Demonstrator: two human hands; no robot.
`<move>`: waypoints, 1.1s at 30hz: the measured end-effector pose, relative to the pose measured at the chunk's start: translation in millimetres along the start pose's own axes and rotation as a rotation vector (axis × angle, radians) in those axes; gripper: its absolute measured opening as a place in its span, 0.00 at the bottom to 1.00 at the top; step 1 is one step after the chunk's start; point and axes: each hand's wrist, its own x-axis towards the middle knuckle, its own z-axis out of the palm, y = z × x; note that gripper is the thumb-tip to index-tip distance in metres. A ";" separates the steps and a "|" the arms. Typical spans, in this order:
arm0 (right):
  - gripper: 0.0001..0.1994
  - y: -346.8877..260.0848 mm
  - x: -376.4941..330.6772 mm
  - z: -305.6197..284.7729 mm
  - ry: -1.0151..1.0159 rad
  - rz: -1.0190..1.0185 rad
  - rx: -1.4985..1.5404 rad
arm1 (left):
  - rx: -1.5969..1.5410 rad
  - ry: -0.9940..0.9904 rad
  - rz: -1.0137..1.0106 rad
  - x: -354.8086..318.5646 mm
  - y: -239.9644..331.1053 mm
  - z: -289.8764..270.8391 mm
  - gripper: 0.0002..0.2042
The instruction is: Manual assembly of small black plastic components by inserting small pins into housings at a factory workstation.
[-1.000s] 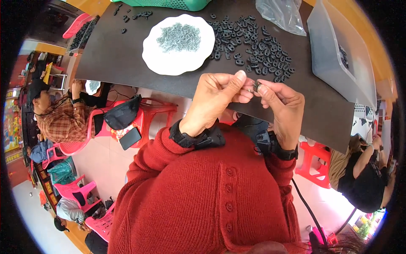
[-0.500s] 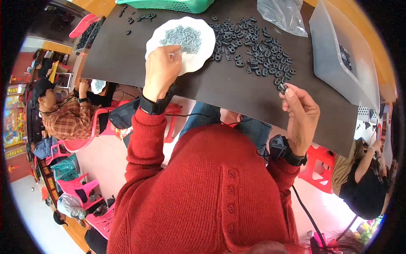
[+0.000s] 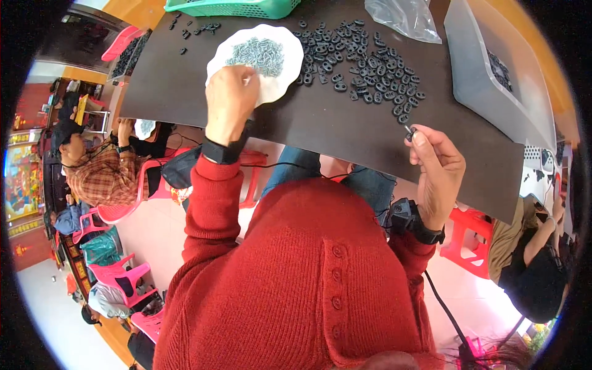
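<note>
My left hand (image 3: 231, 102) reaches over the near edge of a white scalloped plate (image 3: 295, 54). Its thumb and forefinger are curled together; whatever they pinch is hidden. On the plate lies a heap of small silvery metal pieces (image 3: 260, 54) that look like springs. Between the thumb and fingers of my right hand (image 3: 439, 163) is a small black cord-lock piece (image 3: 411, 135), with a thin silvery bit sticking out at its tip. It is held just in front of the near end of a spread of similar black two-holed pieces (image 3: 377, 69) on the dark table (image 3: 333, 132).
A green basket (image 3: 246, 7) stands at the far edge, with several loose black bits (image 3: 206, 28) beside it. A clear plastic bag (image 3: 407, 21) and a translucent bin (image 3: 493, 98) are at the right. Other people sit left (image 3: 102, 172) and right (image 3: 533, 259).
The silvery bit at the tip of the black piece in my right hand shows more plainly. My left hand stays at the plate. The whole view has shifted slightly.
</note>
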 end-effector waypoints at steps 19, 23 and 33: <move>0.11 -7.6 -17.8 -3.0 -0.035 0.046 -0.090 | -0.157 -0.157 0.217 -25.0 113.6 78.9 0.13; 0.11 -6.2 -20.1 -5.0 -0.044 0.044 -0.090 | -0.064 -0.185 0.219 -20.8 122.9 77.3 0.11; 0.10 -2.3 -17.9 -10.5 -0.093 0.004 -0.076 | -0.019 -0.236 0.280 -34.8 122.5 69.6 0.11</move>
